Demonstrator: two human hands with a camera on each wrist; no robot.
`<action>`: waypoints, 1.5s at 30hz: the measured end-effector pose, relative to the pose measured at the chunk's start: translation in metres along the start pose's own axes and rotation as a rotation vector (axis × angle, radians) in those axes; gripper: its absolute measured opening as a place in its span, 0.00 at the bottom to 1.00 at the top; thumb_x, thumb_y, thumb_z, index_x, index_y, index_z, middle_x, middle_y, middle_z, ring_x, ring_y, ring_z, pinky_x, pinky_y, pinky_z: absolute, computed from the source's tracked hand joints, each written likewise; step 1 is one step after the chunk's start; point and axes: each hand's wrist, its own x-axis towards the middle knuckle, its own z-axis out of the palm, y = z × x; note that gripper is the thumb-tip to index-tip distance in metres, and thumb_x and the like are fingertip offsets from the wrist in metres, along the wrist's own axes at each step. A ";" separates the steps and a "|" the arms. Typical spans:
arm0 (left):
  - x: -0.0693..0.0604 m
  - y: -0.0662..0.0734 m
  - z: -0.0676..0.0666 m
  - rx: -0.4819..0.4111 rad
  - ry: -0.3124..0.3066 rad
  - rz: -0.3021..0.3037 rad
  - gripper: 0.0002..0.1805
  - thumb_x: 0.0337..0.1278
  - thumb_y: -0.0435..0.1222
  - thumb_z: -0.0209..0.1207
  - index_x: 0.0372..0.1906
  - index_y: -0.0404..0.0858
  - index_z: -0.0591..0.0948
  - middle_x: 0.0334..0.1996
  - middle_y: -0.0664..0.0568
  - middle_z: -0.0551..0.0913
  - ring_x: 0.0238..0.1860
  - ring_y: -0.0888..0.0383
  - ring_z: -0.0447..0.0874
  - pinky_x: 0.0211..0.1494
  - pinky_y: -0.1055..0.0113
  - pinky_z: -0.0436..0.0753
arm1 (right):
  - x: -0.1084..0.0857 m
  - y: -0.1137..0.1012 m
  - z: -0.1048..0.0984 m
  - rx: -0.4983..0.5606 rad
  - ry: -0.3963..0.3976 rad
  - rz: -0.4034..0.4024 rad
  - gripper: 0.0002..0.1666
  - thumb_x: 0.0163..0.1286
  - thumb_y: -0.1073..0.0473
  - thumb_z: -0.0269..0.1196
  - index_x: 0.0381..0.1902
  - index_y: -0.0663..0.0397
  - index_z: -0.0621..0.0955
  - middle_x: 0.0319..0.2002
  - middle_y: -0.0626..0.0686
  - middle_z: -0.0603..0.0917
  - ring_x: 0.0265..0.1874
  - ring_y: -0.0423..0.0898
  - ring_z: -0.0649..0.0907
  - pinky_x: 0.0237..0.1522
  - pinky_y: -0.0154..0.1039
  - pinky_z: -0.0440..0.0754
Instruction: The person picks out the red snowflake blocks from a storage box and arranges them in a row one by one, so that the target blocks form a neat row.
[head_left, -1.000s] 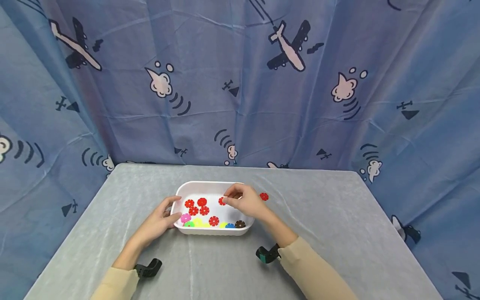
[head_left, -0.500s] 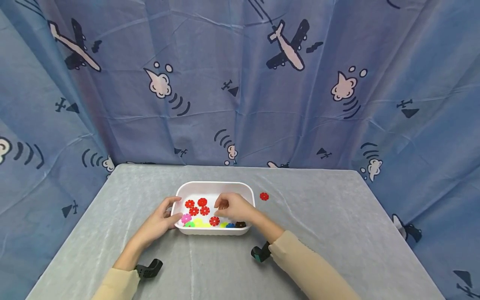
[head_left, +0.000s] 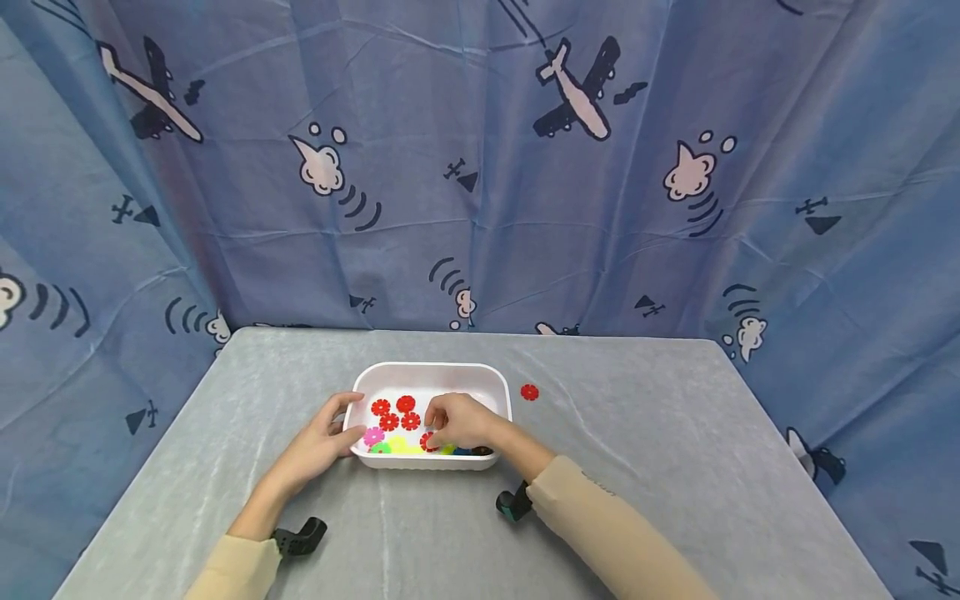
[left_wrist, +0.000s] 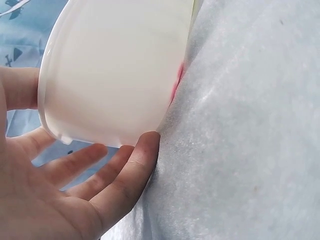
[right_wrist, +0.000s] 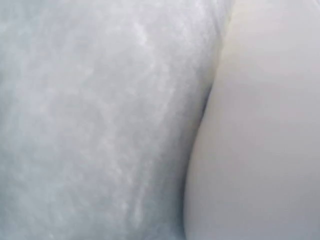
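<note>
A white plastic tray [head_left: 487, 373] stands on the table with several notched, flower-shaped plastic discs in it. My left hand [head_left: 318, 437] holds the tray's left end, thumb and fingers spread along the rim and end wall. In the left wrist view, that hand's fingertips touch the translucent tray wall [left_wrist: 115, 75]. Inside the tray, my right hand [head_left: 463, 421] has curled fingers and pinches a red notched disc [head_left: 426, 442], which the thumb partly covers. More red discs [head_left: 406, 404] lie left of it. The right wrist view shows no fingers.
Pink [head_left: 373, 436], green [head_left: 380, 448] and yellow discs [head_left: 399, 446] lie along the tray's near side; blue and brown ones are partly hidden by the right hand. One red disc [head_left: 529, 392] lies on the grey cloth [head_left: 637, 433] right of the tray. A patterned blue curtain [head_left: 480, 167] surrounds the table.
My right hand has moved left and nearer inside the tray, from the right-hand area down to the near red disc. The left hand and tray stay in place.
</note>
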 end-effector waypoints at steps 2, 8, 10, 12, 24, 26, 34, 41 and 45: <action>-0.001 0.001 0.000 0.000 -0.001 0.000 0.30 0.72 0.34 0.58 0.74 0.40 0.63 0.75 0.34 0.59 0.65 0.41 0.73 0.46 0.62 0.84 | 0.001 0.000 0.002 -0.015 -0.006 0.007 0.13 0.58 0.59 0.78 0.36 0.51 0.83 0.28 0.45 0.78 0.30 0.40 0.75 0.36 0.34 0.73; -0.001 0.003 0.000 -0.001 0.000 0.001 0.31 0.72 0.33 0.58 0.74 0.39 0.63 0.75 0.34 0.58 0.66 0.40 0.71 0.46 0.63 0.83 | 0.003 0.001 0.004 -0.076 -0.004 -0.023 0.12 0.57 0.61 0.79 0.33 0.51 0.83 0.26 0.45 0.76 0.29 0.40 0.74 0.36 0.34 0.73; -0.002 0.003 0.000 0.000 0.000 0.004 0.31 0.72 0.33 0.58 0.74 0.39 0.63 0.76 0.34 0.58 0.67 0.39 0.71 0.46 0.62 0.84 | 0.003 0.001 0.004 -0.091 -0.005 -0.028 0.12 0.57 0.61 0.78 0.32 0.51 0.83 0.26 0.45 0.76 0.29 0.39 0.74 0.36 0.33 0.72; -0.002 0.004 0.000 -0.001 -0.002 0.010 0.31 0.72 0.33 0.58 0.74 0.39 0.62 0.76 0.33 0.58 0.67 0.39 0.71 0.46 0.63 0.83 | 0.003 0.001 0.004 -0.100 -0.005 -0.032 0.12 0.57 0.61 0.78 0.32 0.51 0.84 0.26 0.44 0.76 0.29 0.39 0.74 0.35 0.33 0.72; -0.002 0.002 0.000 0.011 0.003 0.011 0.31 0.72 0.33 0.57 0.75 0.39 0.62 0.75 0.33 0.59 0.66 0.40 0.72 0.47 0.63 0.83 | 0.004 0.000 0.006 -0.100 -0.012 -0.023 0.12 0.57 0.61 0.78 0.32 0.50 0.83 0.25 0.45 0.75 0.28 0.39 0.73 0.34 0.33 0.70; -0.002 0.002 0.000 0.009 0.005 0.013 0.31 0.72 0.33 0.57 0.75 0.39 0.62 0.74 0.33 0.60 0.65 0.40 0.73 0.47 0.64 0.83 | 0.005 0.000 0.006 -0.097 -0.012 -0.013 0.12 0.57 0.60 0.78 0.32 0.50 0.83 0.25 0.45 0.75 0.28 0.39 0.73 0.34 0.33 0.70; -0.003 0.003 0.000 0.006 0.001 0.017 0.31 0.72 0.34 0.58 0.75 0.39 0.62 0.75 0.33 0.59 0.65 0.40 0.72 0.46 0.63 0.83 | 0.005 -0.001 0.007 -0.067 -0.003 0.005 0.14 0.61 0.61 0.76 0.34 0.49 0.79 0.25 0.47 0.75 0.27 0.41 0.74 0.33 0.34 0.70; -0.003 0.005 0.000 -0.008 -0.001 0.019 0.31 0.72 0.34 0.58 0.75 0.39 0.62 0.76 0.33 0.57 0.67 0.39 0.70 0.46 0.64 0.83 | 0.004 -0.001 0.006 -0.088 0.006 0.015 0.13 0.61 0.61 0.75 0.34 0.47 0.79 0.24 0.45 0.74 0.26 0.40 0.73 0.32 0.34 0.69; -0.002 0.004 0.001 -0.007 0.000 0.008 0.31 0.72 0.34 0.58 0.75 0.39 0.62 0.76 0.33 0.57 0.68 0.39 0.70 0.48 0.65 0.83 | 0.003 -0.001 0.006 -0.088 0.008 0.036 0.13 0.62 0.61 0.74 0.35 0.46 0.78 0.23 0.46 0.74 0.25 0.40 0.73 0.31 0.34 0.69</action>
